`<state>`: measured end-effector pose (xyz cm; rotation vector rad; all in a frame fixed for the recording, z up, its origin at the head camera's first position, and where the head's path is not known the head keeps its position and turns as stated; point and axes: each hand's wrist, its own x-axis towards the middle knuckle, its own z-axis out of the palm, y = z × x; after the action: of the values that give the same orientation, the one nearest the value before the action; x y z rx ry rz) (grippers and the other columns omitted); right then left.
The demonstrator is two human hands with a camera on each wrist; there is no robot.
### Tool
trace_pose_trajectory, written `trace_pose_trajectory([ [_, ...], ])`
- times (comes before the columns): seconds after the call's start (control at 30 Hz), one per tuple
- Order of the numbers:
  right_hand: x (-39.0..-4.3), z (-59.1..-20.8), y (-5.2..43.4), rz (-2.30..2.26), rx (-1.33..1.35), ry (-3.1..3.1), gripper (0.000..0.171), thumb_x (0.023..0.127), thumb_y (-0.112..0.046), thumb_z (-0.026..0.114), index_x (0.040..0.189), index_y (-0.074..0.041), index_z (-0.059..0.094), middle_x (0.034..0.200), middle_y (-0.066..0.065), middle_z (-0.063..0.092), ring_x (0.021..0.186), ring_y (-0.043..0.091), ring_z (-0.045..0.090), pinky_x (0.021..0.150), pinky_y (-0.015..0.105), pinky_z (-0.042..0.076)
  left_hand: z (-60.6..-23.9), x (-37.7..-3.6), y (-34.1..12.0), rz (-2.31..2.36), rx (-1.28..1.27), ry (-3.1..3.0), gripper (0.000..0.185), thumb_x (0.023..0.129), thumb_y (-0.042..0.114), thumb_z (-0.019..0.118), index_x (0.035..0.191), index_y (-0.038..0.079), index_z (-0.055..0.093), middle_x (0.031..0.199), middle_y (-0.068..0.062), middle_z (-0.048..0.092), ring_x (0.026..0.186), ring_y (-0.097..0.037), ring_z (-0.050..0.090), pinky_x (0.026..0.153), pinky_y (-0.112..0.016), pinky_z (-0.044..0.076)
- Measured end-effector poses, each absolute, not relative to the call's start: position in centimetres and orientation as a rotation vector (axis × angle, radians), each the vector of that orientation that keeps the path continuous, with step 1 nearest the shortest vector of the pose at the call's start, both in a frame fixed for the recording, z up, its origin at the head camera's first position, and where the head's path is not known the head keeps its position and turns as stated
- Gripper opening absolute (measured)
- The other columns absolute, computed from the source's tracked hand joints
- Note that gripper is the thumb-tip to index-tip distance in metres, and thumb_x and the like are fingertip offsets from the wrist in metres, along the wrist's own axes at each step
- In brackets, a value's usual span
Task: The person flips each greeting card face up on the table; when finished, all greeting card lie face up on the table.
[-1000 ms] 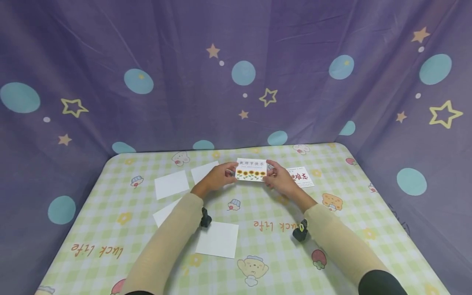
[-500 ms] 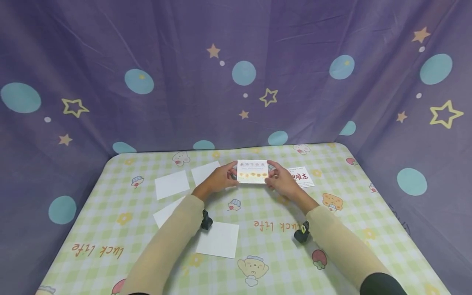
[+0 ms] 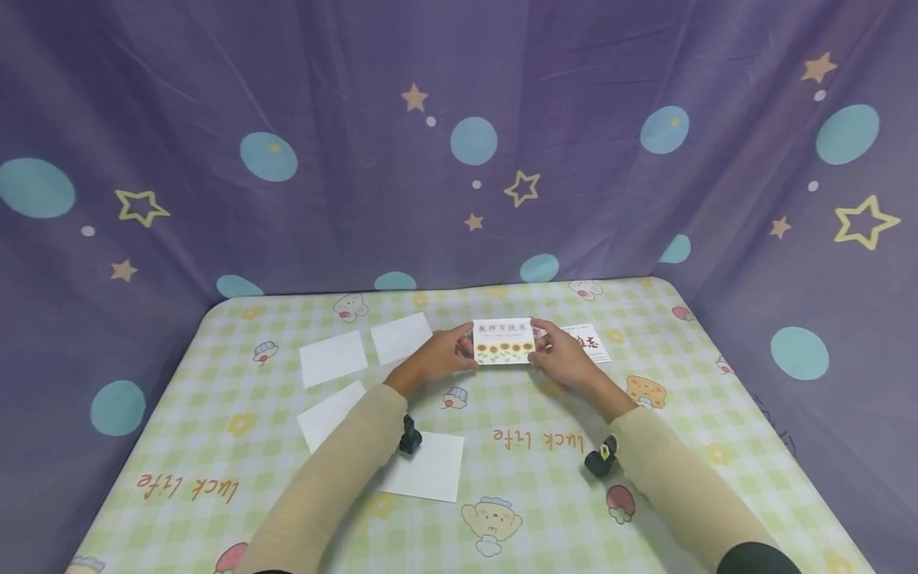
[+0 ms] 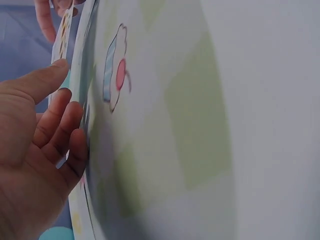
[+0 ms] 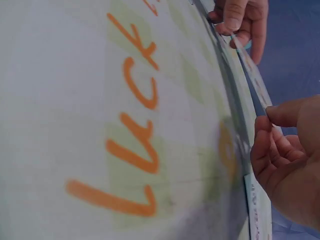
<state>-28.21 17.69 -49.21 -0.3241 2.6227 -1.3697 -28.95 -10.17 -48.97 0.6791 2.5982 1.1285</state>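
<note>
Sunflower card (image 3: 504,342) lifted just above the far middle of the table (image 3: 215,446), left hand (image 3: 439,356) and right hand (image 3: 566,360) each pinching an end; not yet set down, blank white cards (image 3: 333,358) untouched

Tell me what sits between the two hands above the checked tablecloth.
In the head view, a white sunflower-printed card spans the gap, gripped by the left hand and right hand at its ends.
</note>
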Motion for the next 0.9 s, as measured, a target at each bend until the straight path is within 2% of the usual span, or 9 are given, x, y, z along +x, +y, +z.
trace_pose_trajectory([
  [0.13,-28.4,-48.9,18.1,-1.263,-0.314,2.666,0.076,0.087,-0.008,0.072,0.155,-0.007,0.038,0.097,0.007,0.066,0.074,0.012,0.063,0.072,0.027,0.052,-49.1,-28.8,-9.7,1.11,0.717,2.6,0.086,0.088,0.016,0.08,0.156,-0.006,0.031,0.106,-0.007,0.071,0.083,-0.01,0.064,0.079,-0.025,0.054],
  [0.27,-28.4,-48.5,18.4,-1.223,-0.273,2.646,0.075,0.087,-0.008,0.072,0.155,-0.007,0.038,0.099,0.009,0.066,0.075,0.015,0.062,0.074,0.029,0.052,-48.9,-28.6,-9.2,1.083,0.724,2.611,0.085,0.088,0.017,0.08,0.155,-0.005,0.033,0.102,-0.005,0.07,0.085,-0.012,0.063,0.089,-0.032,0.054],
  [0.37,-28.3,-48.4,18.5,-1.173,-0.266,2.644,0.072,0.089,-0.009,0.07,0.154,-0.005,0.04,0.101,0.011,0.067,0.077,0.016,0.064,0.08,0.036,0.054,-49.0,-28.6,-8.8,1.041,0.702,2.64,0.084,0.087,0.019,0.081,0.154,-0.005,0.036,0.097,-0.001,0.07,0.086,-0.011,0.062,0.095,-0.035,0.052],
  [0.47,-28.3,-48.5,18.6,-1.097,-0.269,2.672,0.069,0.089,-0.012,0.07,0.152,-0.003,0.043,0.103,0.01,0.07,0.081,0.017,0.065,0.101,0.047,0.048,-49.0,-28.5,-8.5,0.988,0.679,2.667,0.072,0.086,0.02,0.082,0.146,-0.001,0.047,0.095,0.001,0.069,0.084,-0.01,0.062,0.096,-0.035,0.052],
  [0.57,-28.4,-48.6,18.6,-1.046,-0.261,2.697,0.067,0.088,-0.014,0.071,0.149,-0.002,0.046,0.103,0.009,0.072,0.087,0.019,0.065,0.114,0.054,0.034,-48.8,-28.4,-8.1,0.941,0.654,2.679,0.049,0.086,0.021,0.082,0.127,0.006,0.059,0.093,0.003,0.068,0.082,-0.011,0.061,0.091,-0.034,0.051],
  [0.63,-28.4,-48.6,18.5,-1.035,-0.25,2.704,0.066,0.087,-0.014,0.072,0.148,-0.002,0.048,0.103,0.008,0.072,0.089,0.02,0.065,0.115,0.054,0.033,-48.6,-28.3,-7.8,0.911,0.635,2.68,0.037,0.087,0.022,0.081,0.115,0.009,0.061,0.091,0.003,0.067,0.081,-0.012,0.06,0.089,-0.034,0.051],
  [0.7,-28.4,-48.6,18.5,-1.026,-0.24,2.705,0.065,0.087,-0.014,0.072,0.147,-0.001,0.05,0.102,0.008,0.071,0.089,0.02,0.063,0.105,0.048,0.042,-48.4,-28.2,-7.7,0.882,0.609,2.685,0.03,0.087,0.023,0.081,0.106,0.011,0.061,0.09,0.004,0.067,0.081,-0.012,0.06,0.087,-0.033,0.05],
  [0.8,-28.4,-48.6,18.4,-1.008,-0.217,2.699,0.064,0.087,-0.015,0.072,0.146,-0.002,0.051,0.103,0.008,0.07,0.088,0.019,0.061,0.089,0.036,0.048,-48.4,-28.2,-7.5,0.844,0.584,2.698,0.026,0.088,0.024,0.08,0.1,0.013,0.06,0.089,0.005,0.066,0.08,-0.012,0.059,0.086,-0.032,0.049],
  [0.9,-28.5,-48.5,18.5,-0.989,-0.199,2.694,0.063,0.088,-0.016,0.071,0.147,-0.003,0.052,0.104,0.008,0.069,0.087,0.018,0.061,0.083,0.031,0.047,-48.3,-28.3,-7.3,0.815,0.573,2.705,0.024,0.088,0.025,0.079,0.097,0.014,0.06,0.087,0.005,0.066,0.079,-0.012,0.058,0.084,-0.032,0.048],
])
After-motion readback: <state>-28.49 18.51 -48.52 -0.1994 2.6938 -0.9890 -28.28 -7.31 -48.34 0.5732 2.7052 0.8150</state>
